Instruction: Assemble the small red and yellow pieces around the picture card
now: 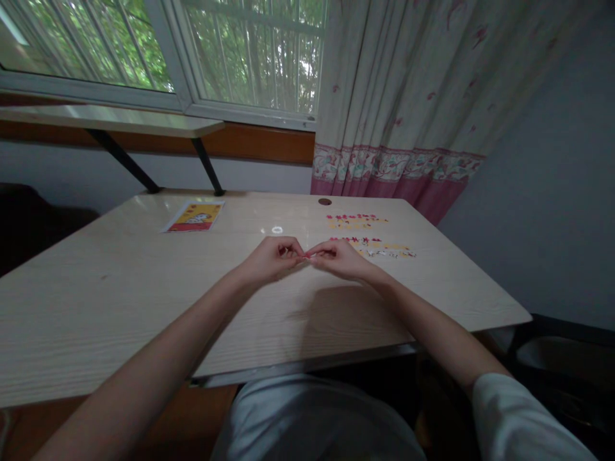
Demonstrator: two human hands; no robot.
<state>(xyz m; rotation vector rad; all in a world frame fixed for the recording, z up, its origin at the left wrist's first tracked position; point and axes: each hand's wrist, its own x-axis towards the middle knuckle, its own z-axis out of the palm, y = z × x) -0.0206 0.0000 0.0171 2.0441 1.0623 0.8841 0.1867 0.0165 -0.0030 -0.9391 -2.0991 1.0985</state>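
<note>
Red piece [306,257], one, small, mostly hidden by fingertips; located over the table [269,333], between both hands. From left: picture card [195,218], yellow and red, lying flat; left hand [270,259], thumb and finger pinched on the piece; right hand [342,259], pinched likewise; small pieces [366,240], red, yellow and white, laid in rows.

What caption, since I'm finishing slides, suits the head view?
Left hand and right hand hold a small red piece above the pale table.
</note>
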